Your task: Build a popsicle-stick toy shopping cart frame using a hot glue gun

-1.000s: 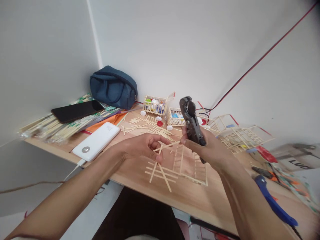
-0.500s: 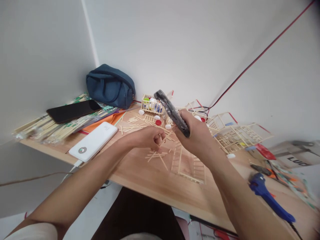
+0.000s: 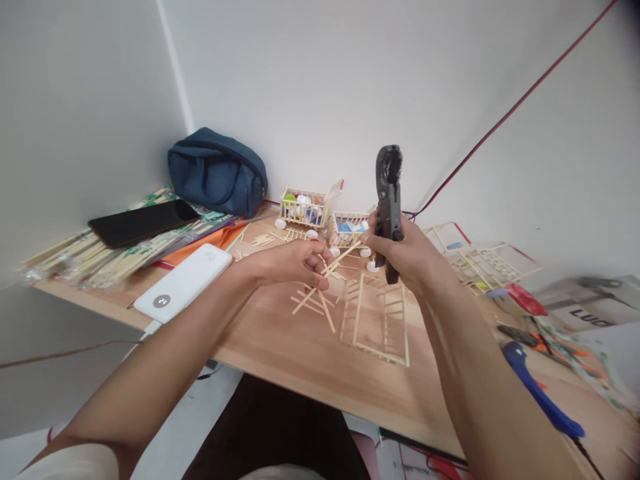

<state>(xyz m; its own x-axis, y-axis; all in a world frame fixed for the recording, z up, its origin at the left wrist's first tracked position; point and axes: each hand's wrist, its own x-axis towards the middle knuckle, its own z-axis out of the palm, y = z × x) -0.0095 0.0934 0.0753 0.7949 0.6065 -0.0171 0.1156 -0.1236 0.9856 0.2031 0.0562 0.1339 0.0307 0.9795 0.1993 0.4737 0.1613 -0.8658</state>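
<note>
My left hand (image 3: 303, 263) is closed in a pinch on thin wooden sticks (image 3: 343, 259) over the middle of the table. More loose sticks (image 3: 327, 312) fan out just below its fingertips. Wrapped around black pliers (image 3: 389, 200), my right hand (image 3: 420, 250) keeps them upright, jaws at the top, close to the far ends of the sticks. Below and between my hands, a ladder-like stick frame (image 3: 359, 310) lies on the wood. Small stick carts (image 3: 303, 217) with bottle-cap wheels stand behind my hands, and coloured caps fill one of them.
On the left are a blue pouch (image 3: 215, 173), a black phone (image 3: 143, 223) over packed sticks, and a white power bank (image 3: 184, 283) with a cable. To the right lie more stick frames (image 3: 483, 267), a blue glue gun (image 3: 540, 390) and a box (image 3: 580, 313).
The pliers have swung from a leftward slant to upright as my right hand moved right. My left hand stays near its place, and its sticks show more clearly.
</note>
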